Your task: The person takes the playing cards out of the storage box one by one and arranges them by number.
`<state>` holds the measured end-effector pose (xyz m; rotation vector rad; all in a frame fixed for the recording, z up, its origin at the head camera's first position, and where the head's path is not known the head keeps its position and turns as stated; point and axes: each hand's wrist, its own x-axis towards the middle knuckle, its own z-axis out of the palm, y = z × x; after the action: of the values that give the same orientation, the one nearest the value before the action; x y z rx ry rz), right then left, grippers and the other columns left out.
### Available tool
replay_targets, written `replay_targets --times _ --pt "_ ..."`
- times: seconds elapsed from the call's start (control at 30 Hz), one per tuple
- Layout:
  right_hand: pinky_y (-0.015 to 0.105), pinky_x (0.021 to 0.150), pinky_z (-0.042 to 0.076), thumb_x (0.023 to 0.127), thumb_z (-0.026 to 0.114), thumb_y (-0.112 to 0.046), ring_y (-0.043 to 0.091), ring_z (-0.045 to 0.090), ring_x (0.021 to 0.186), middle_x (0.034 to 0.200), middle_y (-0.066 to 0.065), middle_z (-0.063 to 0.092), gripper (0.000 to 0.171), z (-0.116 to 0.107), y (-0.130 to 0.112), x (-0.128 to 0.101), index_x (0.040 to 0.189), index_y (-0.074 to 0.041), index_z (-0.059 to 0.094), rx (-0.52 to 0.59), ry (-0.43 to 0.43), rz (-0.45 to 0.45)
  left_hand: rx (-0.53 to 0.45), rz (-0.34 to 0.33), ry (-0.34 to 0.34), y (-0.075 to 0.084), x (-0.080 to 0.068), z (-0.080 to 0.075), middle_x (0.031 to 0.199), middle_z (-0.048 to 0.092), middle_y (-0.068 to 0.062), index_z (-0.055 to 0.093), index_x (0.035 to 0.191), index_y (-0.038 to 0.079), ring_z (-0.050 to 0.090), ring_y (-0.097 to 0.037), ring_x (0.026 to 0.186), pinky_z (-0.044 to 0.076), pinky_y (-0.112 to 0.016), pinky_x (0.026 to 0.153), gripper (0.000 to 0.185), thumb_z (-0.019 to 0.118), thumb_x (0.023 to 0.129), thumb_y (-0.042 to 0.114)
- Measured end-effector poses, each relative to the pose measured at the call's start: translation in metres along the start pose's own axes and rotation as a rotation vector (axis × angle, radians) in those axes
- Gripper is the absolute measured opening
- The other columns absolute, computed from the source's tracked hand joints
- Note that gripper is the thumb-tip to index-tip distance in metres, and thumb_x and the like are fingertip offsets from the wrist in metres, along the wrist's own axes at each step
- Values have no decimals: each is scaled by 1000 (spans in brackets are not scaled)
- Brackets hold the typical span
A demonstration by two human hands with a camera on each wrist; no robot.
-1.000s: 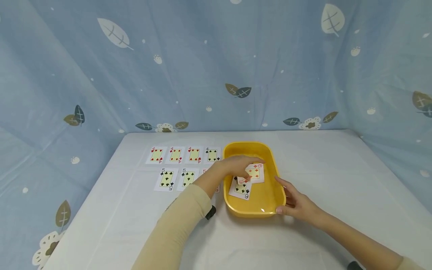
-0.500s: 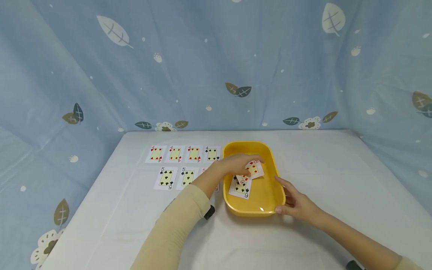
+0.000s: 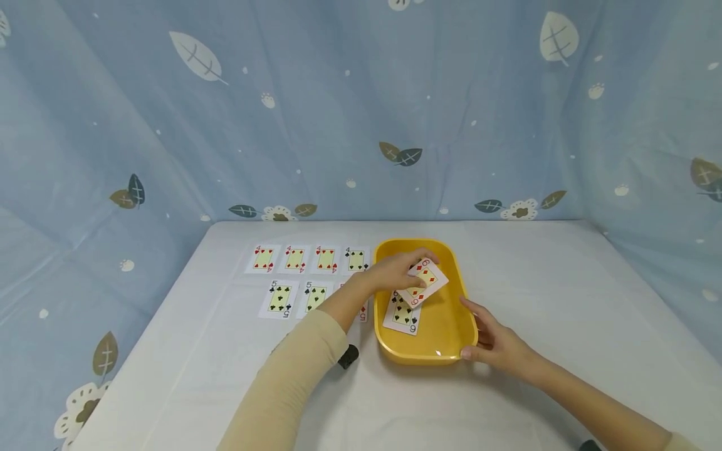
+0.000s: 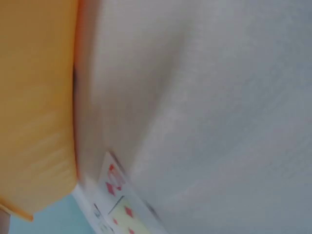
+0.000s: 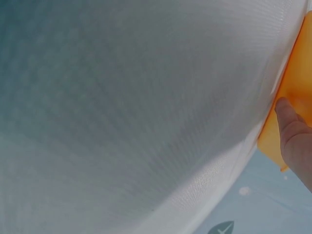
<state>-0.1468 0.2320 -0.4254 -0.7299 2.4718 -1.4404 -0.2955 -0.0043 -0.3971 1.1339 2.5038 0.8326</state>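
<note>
Pinching a six of diamonds [image 3: 424, 282] between thumb and fingers, left hand [image 3: 395, 272] over the yellow tray [image 3: 445, 335], card tilted and lifted clear of the tray floor. Beneath it, flat in the tray, a six of spades [image 3: 403, 314], top corner covered by the raised card. Right hand [image 3: 496, 341] against the tray's near right corner, fingers fairly straight along the outer wall, thumb on the rim. On the white table [image 3: 564, 300], a row of fours [image 3: 307, 259], three red, one black; below, two fives of clubs [image 3: 296, 298], plus a red five [image 3: 363, 310] mostly hidden behind the left forearm, suit unreadable. Left wrist view blurred: only tray wall [image 4: 36, 107], cloth, a red card [image 4: 119, 200] cut off at the bottom edge. Right wrist view: one fingertip [image 5: 287, 114] on the tray edge [image 5: 300, 73], the rest out of frame.
</note>
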Motion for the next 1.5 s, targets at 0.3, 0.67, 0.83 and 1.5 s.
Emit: replay_targets --times 0.3,0.67,0.83,1.5 --pt "35 81 55 86 69 -14 48 57 107 130 41 42 83 0 -1 2 147 1 15 -16 -1 24 -184 -2 22 -1 1 -4 127 55 -2 44 133 21 55 -11 95 47 -21 82 50 64 89 8" --pt "36 80 55 84 71 -12 46 58 105 128 40 45 85 1 1 0 147 1 16 -33 12 -12 -370 -16 85 -1 -8 -21 113 61 -4 48 133 22 64 -14 88 54 -25 74 52 68 87 10" --pt "38 80 55 83 71 -10 45 59 103 123 40 49 83 2 2 1 145 4 17 -57 25 -54 -425 -31 130 -4 -14 -29 111 62 -5 49 133 22 66 -16 86 55 -27 75 53 69 86 11" --pt "37 85 53 85 70 -16 43 58 109 128 37 48 85 0 2 1 148 -1 15 -61 1 24 -548 -53 194 7 -66 -42 105 63 -10 48 133 17 65 -19 75 54 -29 72 56 72 83 10"
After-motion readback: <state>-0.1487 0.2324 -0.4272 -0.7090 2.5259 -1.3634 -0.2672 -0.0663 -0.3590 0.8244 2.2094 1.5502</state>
